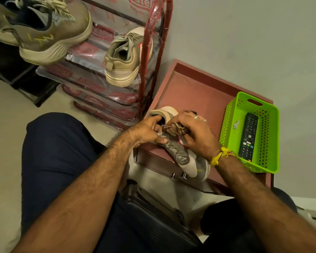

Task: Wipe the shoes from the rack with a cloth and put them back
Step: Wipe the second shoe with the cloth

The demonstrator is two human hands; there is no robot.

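Grey-and-white canvas makes up the shoe (182, 152) being worked on in the head view. It lies on the reddish-brown table (195, 92), near that table's front edge, with its toe hanging a little past the edge toward the person and its heel pointing away toward the wall.

Both hands sit on the shoe's upper. The left hand (146, 130) grips it at the collar, fingers (160, 140) curled around the opening and tongue area. The right hand (193, 134) presses a brownish bunched cloth (173, 127) against the laced part, its fingers curled tight over the cloth; a yellow thread (221, 155) is tied round that wrist (knotted, with loose ends).

Just right of the shoe on the same table stands a green basket (232, 117), perforated on its walls, with a black remote control (248, 137) lying inside it.

To the left of the table stands the shoe rack (150, 57), a red-framed unit still wrapped in printed clear plastic. On one of its middle shelves sits the matching shoe (124, 57), heel toward the camera, laces loose. On a higher shelf at the top left rests an olive sneaker (44, 30) with a thick pale sole, partly cut off by the picture's edge.

Dark trousers (62, 161) cover the person's knees at the bottom, above a pale floor (5, 143).
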